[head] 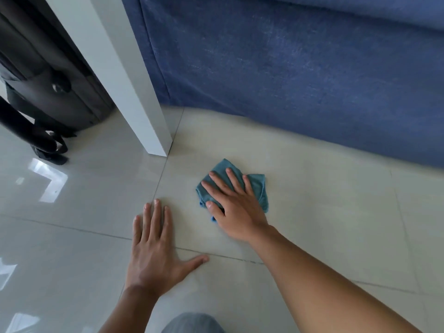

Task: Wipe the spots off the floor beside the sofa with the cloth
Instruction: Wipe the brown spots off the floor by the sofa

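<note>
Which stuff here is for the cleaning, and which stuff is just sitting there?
For the cleaning:
teal cloth, under the right hand
tiled floor
blue sofa, which shows where to wipe
left hand, flat on the floor

Just sitting there:
black bag
white post

Glossy pale tiled floor [312, 212], white post [115, 68], perhaps a dark bag [48, 80].

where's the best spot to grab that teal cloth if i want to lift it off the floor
Pinch the cloth at its free right edge, coming from the sofa side. The right hand lies flat over its left and middle, so only that folded edge is exposed.
</note>
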`<action>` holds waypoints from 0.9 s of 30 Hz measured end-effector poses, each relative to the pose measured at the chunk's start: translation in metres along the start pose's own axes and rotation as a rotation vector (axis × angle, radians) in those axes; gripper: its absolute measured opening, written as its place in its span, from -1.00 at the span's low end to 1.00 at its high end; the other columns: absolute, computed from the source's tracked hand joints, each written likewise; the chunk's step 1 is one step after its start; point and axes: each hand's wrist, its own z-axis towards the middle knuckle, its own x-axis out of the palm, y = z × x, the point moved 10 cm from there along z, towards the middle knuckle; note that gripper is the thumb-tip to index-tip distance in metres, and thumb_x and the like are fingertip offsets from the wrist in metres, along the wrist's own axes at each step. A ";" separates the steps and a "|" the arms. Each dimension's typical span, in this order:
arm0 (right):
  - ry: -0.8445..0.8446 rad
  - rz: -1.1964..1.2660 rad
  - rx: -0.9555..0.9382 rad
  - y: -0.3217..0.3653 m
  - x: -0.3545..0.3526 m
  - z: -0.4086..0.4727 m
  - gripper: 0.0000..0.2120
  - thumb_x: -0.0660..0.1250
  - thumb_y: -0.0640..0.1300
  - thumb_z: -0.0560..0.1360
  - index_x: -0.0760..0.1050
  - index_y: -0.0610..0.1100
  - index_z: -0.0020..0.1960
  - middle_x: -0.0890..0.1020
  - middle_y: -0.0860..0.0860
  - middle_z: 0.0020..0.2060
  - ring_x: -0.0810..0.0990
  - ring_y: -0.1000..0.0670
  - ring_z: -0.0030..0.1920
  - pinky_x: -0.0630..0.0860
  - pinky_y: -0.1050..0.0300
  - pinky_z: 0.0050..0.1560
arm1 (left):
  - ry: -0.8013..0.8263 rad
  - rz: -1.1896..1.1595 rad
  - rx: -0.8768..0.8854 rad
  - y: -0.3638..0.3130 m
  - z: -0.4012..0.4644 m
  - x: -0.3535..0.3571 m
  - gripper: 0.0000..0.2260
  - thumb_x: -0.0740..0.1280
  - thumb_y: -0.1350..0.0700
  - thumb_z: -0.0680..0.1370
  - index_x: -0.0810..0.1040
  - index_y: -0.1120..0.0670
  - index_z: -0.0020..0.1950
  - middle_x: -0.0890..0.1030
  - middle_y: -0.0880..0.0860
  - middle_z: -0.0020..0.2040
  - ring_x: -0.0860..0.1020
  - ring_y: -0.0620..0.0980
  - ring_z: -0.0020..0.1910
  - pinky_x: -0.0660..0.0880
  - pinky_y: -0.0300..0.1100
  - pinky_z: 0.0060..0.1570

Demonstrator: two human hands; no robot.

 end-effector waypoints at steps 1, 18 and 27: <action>-0.032 0.001 0.099 -0.017 -0.002 -0.010 -0.48 -0.05 0.20 0.63 0.06 0.20 0.58 0.01 0.23 0.60 -0.21 -0.01 0.60 -0.28 -0.17 0.55 | -0.002 -0.001 -0.002 0.000 0.000 0.000 0.23 0.10 -0.67 0.28 0.15 0.29 0.58 0.04 0.27 0.63 -0.06 0.23 0.63 -0.04 0.19 0.55; -0.246 0.184 1.050 -0.157 -0.028 -0.081 -0.45 -0.04 0.16 0.63 0.03 0.15 0.60 -0.05 0.12 0.62 -0.22 -0.18 0.60 -0.25 -0.40 0.48 | -0.003 -0.012 -0.002 -0.003 0.000 -0.003 0.24 0.05 -0.68 0.28 0.11 0.28 0.60 -0.01 0.24 0.64 -0.12 0.19 0.63 -0.04 0.19 0.56; -0.177 0.112 0.462 -0.055 -0.022 0.014 -0.48 0.01 0.13 0.61 0.16 0.14 0.57 0.07 0.10 0.61 -0.15 -0.15 0.60 -0.23 -0.23 0.55 | -0.007 0.007 0.004 0.000 0.000 0.000 0.24 0.08 -0.68 0.28 0.12 0.28 0.60 0.01 0.25 0.63 -0.11 0.19 0.63 -0.06 0.17 0.56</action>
